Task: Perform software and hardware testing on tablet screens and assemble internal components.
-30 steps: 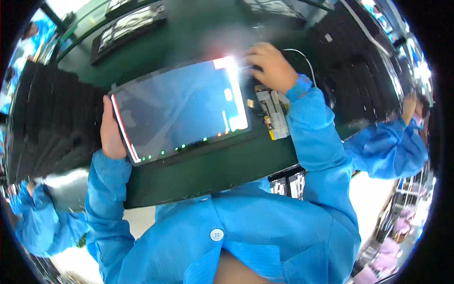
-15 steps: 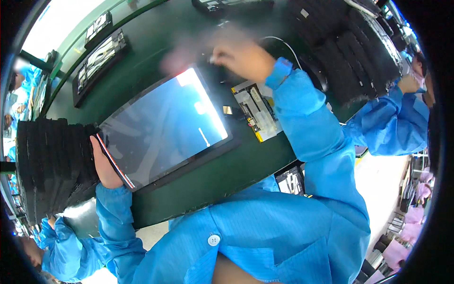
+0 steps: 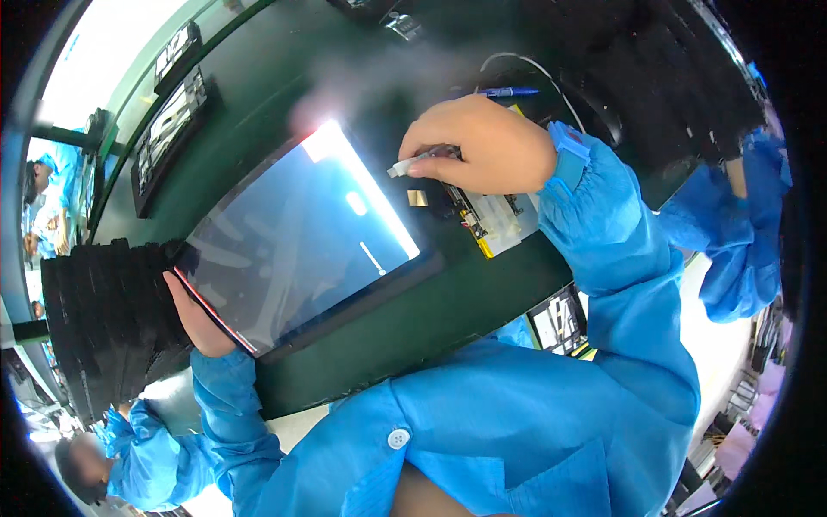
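A lit flat display panel (image 3: 297, 241) sits tilted on the dark green bench in front of me. My left hand (image 3: 202, 323) grips its lower left edge, where a red and white strip runs; the fingers behind the panel are hidden. Off the panel's right side, my right hand (image 3: 491, 146) pinches a small pale plug-like piece (image 3: 401, 168) between thumb and fingers, apart from the panel. Below that hand lies a battery pack with a circuit strip and yellow ends (image 3: 498, 228), partly covered by it. A small gold-coloured square (image 3: 417, 198) rests between panel and battery.
Stacked black trays (image 3: 112, 319) stand close by my left hand. Dark stacks (image 3: 655, 86) fill the far right. A blue pen (image 3: 508, 91) and a white cable (image 3: 551, 76) lie beyond my right hand. Co-workers in blue sit on both sides.
My right hand has come down and toward me from above the panel's far corner, and the small pale piece now shows clearly in its fingers. My left hand keeps its hold.
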A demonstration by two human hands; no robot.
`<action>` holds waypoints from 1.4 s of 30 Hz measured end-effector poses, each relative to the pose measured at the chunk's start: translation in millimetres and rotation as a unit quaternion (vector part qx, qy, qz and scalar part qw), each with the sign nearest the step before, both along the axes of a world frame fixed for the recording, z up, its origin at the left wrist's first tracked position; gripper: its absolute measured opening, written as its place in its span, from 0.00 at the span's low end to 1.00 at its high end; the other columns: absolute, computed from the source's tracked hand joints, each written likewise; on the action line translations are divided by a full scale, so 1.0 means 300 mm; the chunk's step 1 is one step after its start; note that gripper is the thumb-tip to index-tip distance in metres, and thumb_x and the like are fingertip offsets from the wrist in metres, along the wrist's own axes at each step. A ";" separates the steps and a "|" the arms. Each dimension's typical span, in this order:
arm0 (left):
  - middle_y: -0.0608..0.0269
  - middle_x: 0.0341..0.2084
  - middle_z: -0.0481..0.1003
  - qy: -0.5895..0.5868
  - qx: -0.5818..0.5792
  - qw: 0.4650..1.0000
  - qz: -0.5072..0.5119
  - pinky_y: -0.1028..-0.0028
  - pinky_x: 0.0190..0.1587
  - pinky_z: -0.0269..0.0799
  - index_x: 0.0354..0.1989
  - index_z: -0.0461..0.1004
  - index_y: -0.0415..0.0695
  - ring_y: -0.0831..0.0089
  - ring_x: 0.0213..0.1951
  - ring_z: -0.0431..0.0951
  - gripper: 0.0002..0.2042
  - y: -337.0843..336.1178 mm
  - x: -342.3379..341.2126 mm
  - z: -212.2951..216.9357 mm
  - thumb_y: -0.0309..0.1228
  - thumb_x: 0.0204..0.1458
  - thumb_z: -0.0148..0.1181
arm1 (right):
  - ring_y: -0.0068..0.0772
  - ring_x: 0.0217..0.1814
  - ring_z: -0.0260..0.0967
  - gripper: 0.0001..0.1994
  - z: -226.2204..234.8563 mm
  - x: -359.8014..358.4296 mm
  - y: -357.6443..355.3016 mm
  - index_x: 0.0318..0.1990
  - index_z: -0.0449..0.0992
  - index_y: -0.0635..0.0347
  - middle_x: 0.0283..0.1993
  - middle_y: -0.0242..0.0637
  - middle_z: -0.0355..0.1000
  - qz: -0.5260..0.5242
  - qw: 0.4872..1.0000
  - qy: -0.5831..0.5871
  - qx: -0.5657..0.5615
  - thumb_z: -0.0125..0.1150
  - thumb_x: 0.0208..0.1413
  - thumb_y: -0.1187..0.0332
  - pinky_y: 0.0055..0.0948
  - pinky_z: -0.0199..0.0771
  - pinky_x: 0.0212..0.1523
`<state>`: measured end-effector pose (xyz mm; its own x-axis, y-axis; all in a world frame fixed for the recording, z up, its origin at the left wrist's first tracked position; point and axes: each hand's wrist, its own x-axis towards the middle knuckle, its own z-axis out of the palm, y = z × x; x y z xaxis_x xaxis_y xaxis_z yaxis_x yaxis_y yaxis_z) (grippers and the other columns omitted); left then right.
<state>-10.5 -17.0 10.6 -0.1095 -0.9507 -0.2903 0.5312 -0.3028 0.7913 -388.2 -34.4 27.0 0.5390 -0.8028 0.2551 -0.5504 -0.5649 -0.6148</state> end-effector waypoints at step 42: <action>0.59 0.42 0.71 0.071 0.032 0.996 -0.046 0.67 0.46 0.68 0.49 0.66 0.41 0.64 0.41 0.72 0.29 -0.003 -0.005 0.013 0.55 0.56 0.32 | 0.17 0.20 0.52 0.11 -0.062 0.089 -0.003 0.33 0.68 0.55 0.16 0.27 0.56 -0.034 0.993 -0.064 0.090 0.62 0.40 0.71 0.20 0.56 0.20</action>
<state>-12.1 -17.8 14.4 -0.2402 -0.9148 -0.3248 0.6046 -0.4027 0.6872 -361.4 -35.2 8.4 0.4548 -0.8746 0.1679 -0.4938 -0.4045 -0.7697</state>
